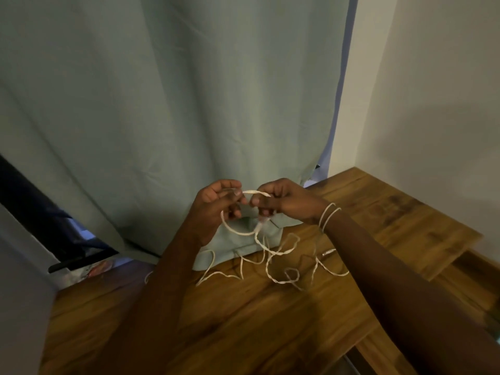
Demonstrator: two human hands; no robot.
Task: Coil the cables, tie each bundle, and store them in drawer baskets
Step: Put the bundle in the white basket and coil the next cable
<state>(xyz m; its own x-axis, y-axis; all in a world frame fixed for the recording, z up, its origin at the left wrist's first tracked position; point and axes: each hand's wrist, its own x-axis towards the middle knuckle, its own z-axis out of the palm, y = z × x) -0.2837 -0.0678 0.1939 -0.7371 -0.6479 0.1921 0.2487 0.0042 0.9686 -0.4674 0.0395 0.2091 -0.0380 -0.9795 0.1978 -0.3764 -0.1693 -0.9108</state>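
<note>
While most of the white cable (281, 266) sprawls in kinks on my wooden worktop (243, 320), I see my left hand (216, 204) and right hand (284, 203) each pinching its raised loop before the green curtain (189, 90).

A pale green curtain (167, 104) hangs in long folds, its bottom edge bunched on a wooden tabletop (243, 320). A plain white wall (433, 90) rises to the right of the curtain. At the far left, a dark shape (40, 212) shows beside the curtain; it is too dim to identify.
</note>
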